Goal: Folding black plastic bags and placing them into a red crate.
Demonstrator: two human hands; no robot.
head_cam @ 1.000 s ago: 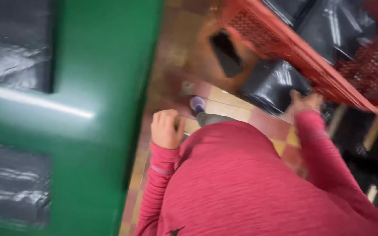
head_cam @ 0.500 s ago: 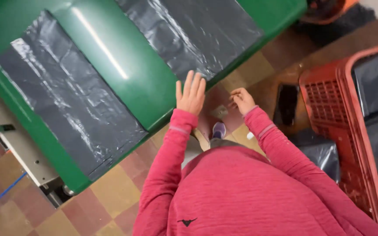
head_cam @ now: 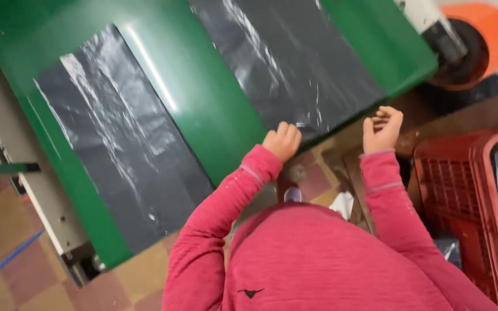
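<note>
Resting at the near edge of the green table (head_cam: 203,109), the left hand (head_cam: 282,141) is seen loosely curled, its knuckles just at the lower corner of the right-hand black plastic sheet (head_cam: 289,63); whether the film is actually pinched cannot be told, since the fingertips are folded out of sight. The right hand (head_cam: 383,128) is held in the air at about three o'clock from the left one, fingers bent and empty, clear of the table edge and grasping nothing. From such a shallow contact, a slip is judged likely: thin, glossy film could slide from under the knuckles, or only one layer could be caught, so that the sheet is dragged askew or bunched. Tearing at the corner is also a risk if it is pulled sharply against the table edge. The sheet itself is seen lying flat and slanted across the table, running from the hand toward twelve o'clock, dark grey to black, wrinkled, with bright streaks of reflected light. A second black sheet (head_cam: 110,138) is laid parallel to it at about nine o'clock, well apart, with a band of bare green between them. A red plastic crate (head_cam: 462,190) is placed at four o'clock from the right hand, near the sleeve, above the tiled floor (head_cam: 7,219).
</note>
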